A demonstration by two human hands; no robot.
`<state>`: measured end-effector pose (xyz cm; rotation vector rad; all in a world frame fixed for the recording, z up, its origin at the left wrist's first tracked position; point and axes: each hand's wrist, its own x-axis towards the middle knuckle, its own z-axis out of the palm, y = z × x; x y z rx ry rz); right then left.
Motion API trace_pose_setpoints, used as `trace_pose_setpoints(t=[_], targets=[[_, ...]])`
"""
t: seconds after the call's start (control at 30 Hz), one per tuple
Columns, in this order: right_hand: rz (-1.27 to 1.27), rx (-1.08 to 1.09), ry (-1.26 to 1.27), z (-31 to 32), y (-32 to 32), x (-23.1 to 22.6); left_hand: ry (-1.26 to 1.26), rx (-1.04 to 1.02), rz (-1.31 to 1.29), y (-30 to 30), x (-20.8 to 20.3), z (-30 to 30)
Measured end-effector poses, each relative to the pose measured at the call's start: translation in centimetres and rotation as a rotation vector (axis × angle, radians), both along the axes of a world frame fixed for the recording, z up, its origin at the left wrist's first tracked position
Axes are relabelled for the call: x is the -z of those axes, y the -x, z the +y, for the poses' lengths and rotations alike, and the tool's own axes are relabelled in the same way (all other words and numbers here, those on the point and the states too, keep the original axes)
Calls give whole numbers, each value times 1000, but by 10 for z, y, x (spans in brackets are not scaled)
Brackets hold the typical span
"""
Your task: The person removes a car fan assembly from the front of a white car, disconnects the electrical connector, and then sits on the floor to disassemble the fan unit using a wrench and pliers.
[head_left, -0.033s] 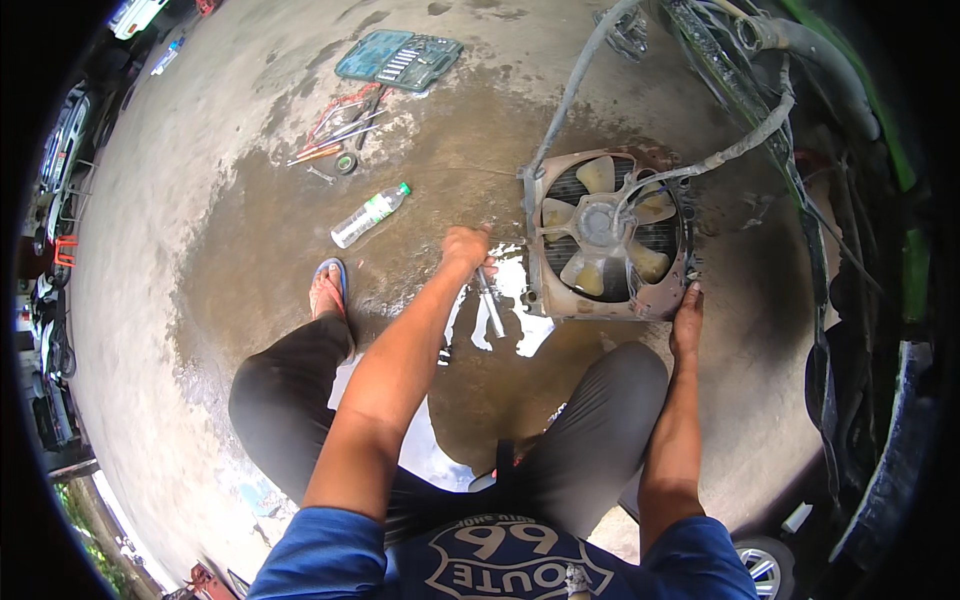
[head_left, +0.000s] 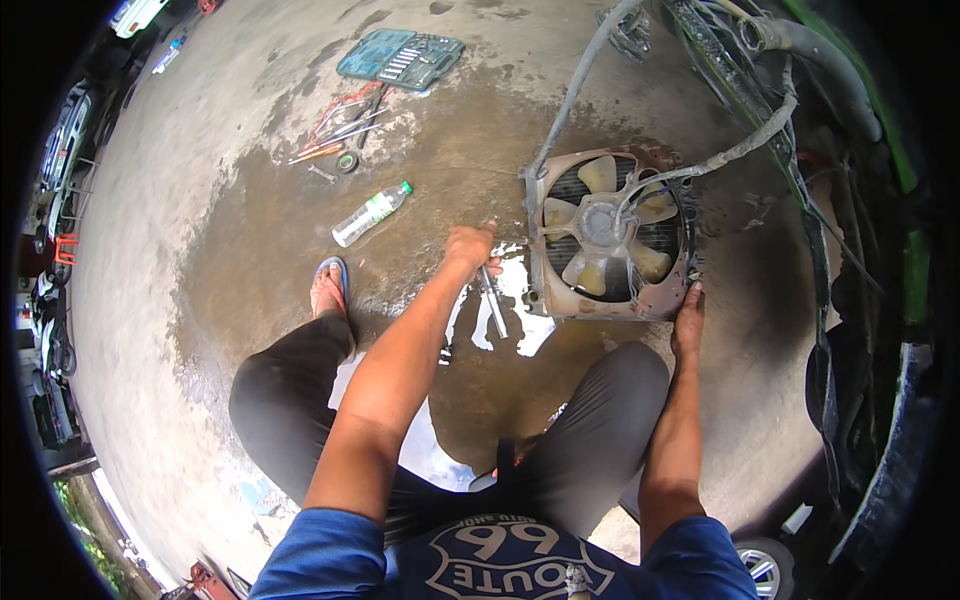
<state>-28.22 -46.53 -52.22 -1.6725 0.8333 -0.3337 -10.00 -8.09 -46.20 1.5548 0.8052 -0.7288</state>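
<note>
A square radiator fan assembly (head_left: pixel 558 298) lies on the wet floor in front of me. Its several yellowed blades (head_left: pixel 597 175) sit inside a dirty, rusty-looking shroud over dark fins. At the near right corner, my right hand (head_left: pixel 689 320) grips the edge; some of its fingers are hidden. My left hand (head_left: pixel 470 248) is closed just left of the assembly, around one end of a silver rod-shaped hand tool (head_left: pixel 495 305). The tool's free end points back toward me over a puddle, and its gripped end is hidden.
A clear bottle with a green cap (head_left: pixel 370 214) lies left of my hands. Beyond it are screwdrivers (head_left: pixel 318 153), a tape roll (head_left: pixel 347 162) and an open socket set case (head_left: pixel 420 62). Hoses (head_left: pixel 745 145) hang at the right, beside a green vehicle frame (head_left: pixel 915 270).
My left hand and the silver tool have shifted very slightly to the right. My right hand and the fan assembly look unmoved.
</note>
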Motion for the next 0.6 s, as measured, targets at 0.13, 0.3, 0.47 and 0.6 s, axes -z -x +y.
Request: trace_pose_setpoints(t=[0.13,0.3,0.47,0.6], targets=[[31,38,-118,-6,5,10,-565,866,-672,0,1,3],[68,27,-252,-12,5,16,-512,988,-608,-24,-20,6],[60,49,-347,-10,2,6,-298,688,-288,-11,-28,-18],[67,10,-357,-7,4,-3,-517,913,-658,3,-18,-23]])
